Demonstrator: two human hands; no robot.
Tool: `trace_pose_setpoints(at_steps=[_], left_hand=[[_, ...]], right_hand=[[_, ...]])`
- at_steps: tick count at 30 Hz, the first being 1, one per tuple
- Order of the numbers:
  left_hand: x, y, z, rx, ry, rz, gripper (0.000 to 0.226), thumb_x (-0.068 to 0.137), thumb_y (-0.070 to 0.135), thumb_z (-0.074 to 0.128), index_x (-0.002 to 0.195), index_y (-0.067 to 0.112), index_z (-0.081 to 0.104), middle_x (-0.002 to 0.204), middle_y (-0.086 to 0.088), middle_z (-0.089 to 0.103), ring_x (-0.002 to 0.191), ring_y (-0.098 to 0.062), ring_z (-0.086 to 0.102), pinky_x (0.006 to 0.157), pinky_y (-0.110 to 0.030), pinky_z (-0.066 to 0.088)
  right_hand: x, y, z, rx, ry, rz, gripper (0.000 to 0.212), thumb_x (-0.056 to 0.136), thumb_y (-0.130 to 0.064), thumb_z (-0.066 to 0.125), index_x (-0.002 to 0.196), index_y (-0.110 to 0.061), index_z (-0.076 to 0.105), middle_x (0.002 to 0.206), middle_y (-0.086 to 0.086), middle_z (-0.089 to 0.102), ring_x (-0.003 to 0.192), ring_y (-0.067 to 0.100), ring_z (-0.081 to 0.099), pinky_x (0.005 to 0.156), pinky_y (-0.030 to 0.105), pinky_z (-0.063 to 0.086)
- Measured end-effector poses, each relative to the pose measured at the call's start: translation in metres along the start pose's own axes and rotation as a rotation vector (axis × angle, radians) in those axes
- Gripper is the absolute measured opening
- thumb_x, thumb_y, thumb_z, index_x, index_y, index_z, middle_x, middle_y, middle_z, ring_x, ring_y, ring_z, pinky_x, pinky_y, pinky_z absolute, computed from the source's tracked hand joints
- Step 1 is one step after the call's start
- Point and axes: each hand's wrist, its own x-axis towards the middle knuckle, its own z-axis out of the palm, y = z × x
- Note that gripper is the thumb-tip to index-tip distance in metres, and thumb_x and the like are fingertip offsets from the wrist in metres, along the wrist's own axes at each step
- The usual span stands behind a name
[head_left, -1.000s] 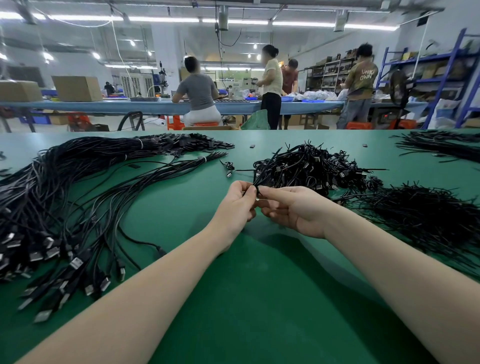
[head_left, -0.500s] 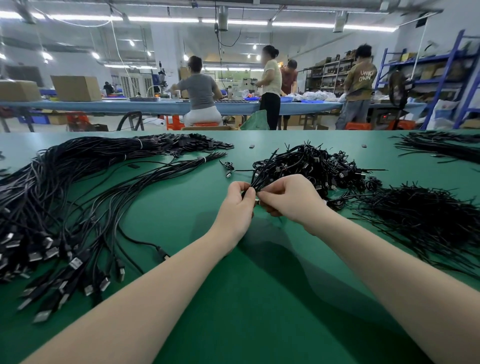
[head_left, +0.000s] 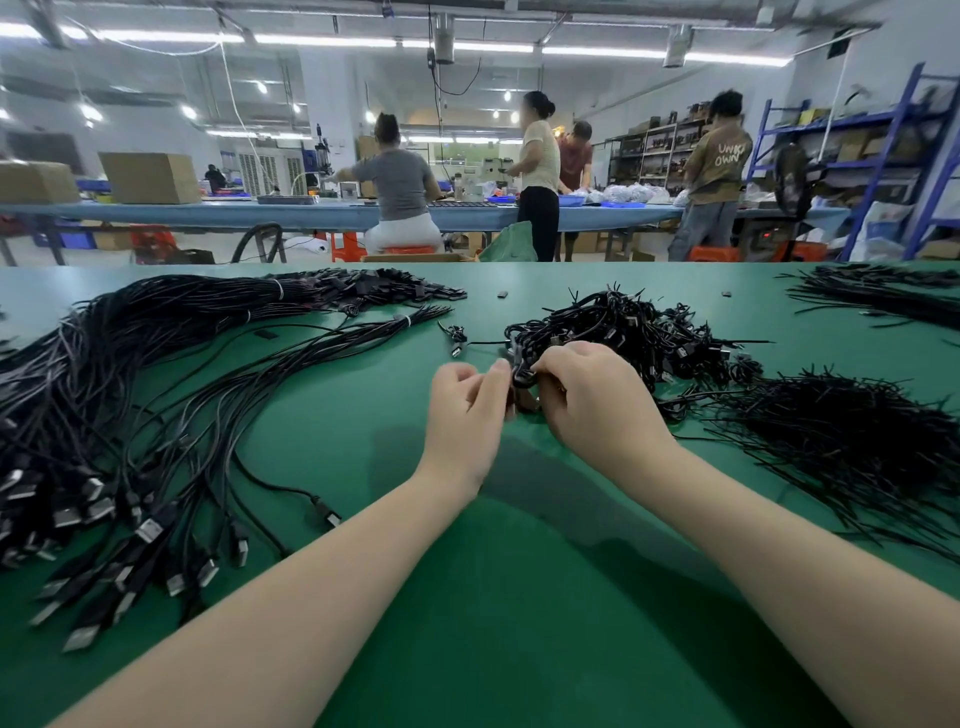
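My right hand (head_left: 587, 400) is gripping a small coiled cable (head_left: 521, 375) low over the green table (head_left: 493, 597). My left hand (head_left: 467, 410) is curling against the cable's other side, and I cannot tell whether it is grasping. A heap of coiled cables (head_left: 623, 332) is lying just behind, black ties (head_left: 857, 447) to the right, and long USB cables (head_left: 130, 415) to the left.

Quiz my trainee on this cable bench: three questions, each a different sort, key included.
1. True or false: the long black USB cables lie fanned out on the person's right side.
2. What does the right hand grip? A) a cardboard box B) a small coiled black cable C) a blue tray
3. Fill in: the heap of coiled black cables lies on a ____ table mat.
Key: 1 false; 2 B; 3 green.
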Motion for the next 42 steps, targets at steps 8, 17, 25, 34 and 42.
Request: trace_pose_setpoints(at_steps=[8, 17, 25, 34, 42], left_hand=[[-0.005, 0.003, -0.002, -0.159, -0.086, 0.134, 0.041, 0.100, 0.034, 0.033, 0.106, 0.014, 0.068, 0.114, 0.002, 0.067, 0.102, 0.013, 0.054, 0.080, 0.003, 0.032], [-0.001, -0.001, -0.006, -0.103, -0.036, 0.157, 0.049, 0.092, 0.046, 0.029, 0.075, 0.029, 0.072, 0.086, 0.015, 0.070, 0.091, 0.006, 0.060, 0.083, -0.006, 0.038], [-0.001, 0.014, 0.001, -0.250, 0.003, -0.039, 0.028, 0.087, 0.026, 0.044, 0.075, 0.021, 0.068, 0.076, -0.002, 0.064, 0.077, -0.024, 0.061, 0.074, -0.045, 0.057], [0.003, 0.009, -0.008, -0.278, -0.292, -0.189, 0.035, 0.088, 0.007, 0.064, 0.113, 0.031, 0.066, 0.093, 0.011, 0.070, 0.073, -0.002, 0.062, 0.068, -0.017, 0.049], [0.005, 0.002, -0.011, -0.100, -0.183, 0.083, 0.049, 0.084, -0.005, 0.060, 0.100, 0.041, 0.068, 0.093, 0.021, 0.072, 0.084, -0.008, 0.062, 0.074, -0.018, 0.047]], right_hand=[[0.004, 0.001, -0.004, 0.111, 0.009, 0.007, 0.010, 0.087, -0.002, 0.057, 0.083, 0.002, 0.065, 0.079, 0.013, 0.061, 0.076, 0.030, 0.052, 0.063, 0.037, 0.039], [0.004, 0.000, -0.006, 0.146, -0.076, -0.020, 0.010, 0.088, -0.003, 0.057, 0.087, 0.000, 0.067, 0.079, 0.009, 0.057, 0.078, 0.028, 0.052, 0.068, 0.039, 0.043], [0.005, -0.004, -0.006, -0.046, -0.036, -0.142, 0.015, 0.093, -0.005, 0.050, 0.090, 0.002, 0.063, 0.086, 0.015, 0.060, 0.086, 0.033, 0.052, 0.075, 0.043, 0.044], [0.001, 0.008, -0.009, -0.012, 0.084, -0.125, 0.011, 0.090, 0.000, 0.056, 0.086, 0.004, 0.065, 0.084, 0.017, 0.063, 0.083, 0.037, 0.057, 0.076, 0.042, 0.047], [0.002, 0.010, -0.006, 0.193, 0.113, -0.039, 0.010, 0.091, -0.003, 0.057, 0.088, 0.002, 0.065, 0.084, 0.011, 0.063, 0.083, 0.029, 0.056, 0.072, 0.034, 0.044]])
